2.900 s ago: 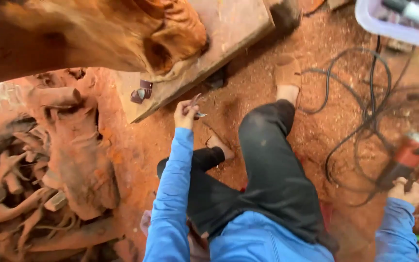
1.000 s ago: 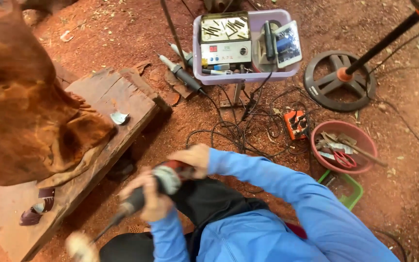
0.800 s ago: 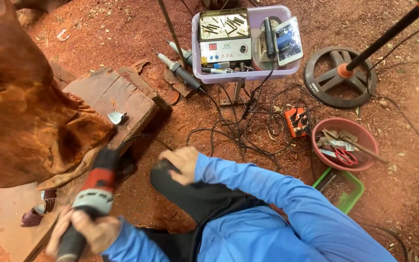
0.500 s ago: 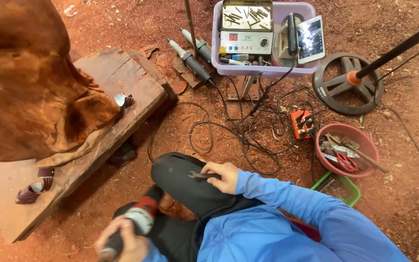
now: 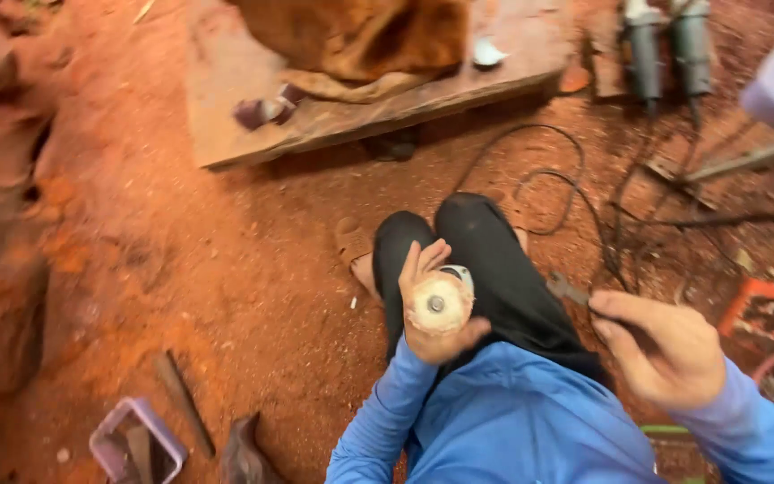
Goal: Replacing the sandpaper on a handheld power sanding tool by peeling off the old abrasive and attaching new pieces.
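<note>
My left hand (image 5: 432, 300) wraps around the head of a power grinder, its round pale sanding disc (image 5: 439, 305) facing up at me above my black-trousered knees. My right hand (image 5: 665, 345) sits to the right, fingers closed on a small grey metal wrench (image 5: 568, 289) whose jaw sticks out to the left, a short way from the disc. Both sleeves are blue.
A wooden plank (image 5: 360, 108) holding a brown carved wood piece (image 5: 360, 36) lies ahead on red dusty ground. Two power tools (image 5: 665, 45) and black cables (image 5: 602, 206) lie at upper right. A small lilac box (image 5: 136, 441) and a dark rod (image 5: 185, 403) sit lower left. Rough reddish wood (image 5: 2, 224) lines the left edge.
The view swung left and down. My left hand brought the grinder up over my knees with the disc facing me. My right hand kept the wrench and moved rightward.
</note>
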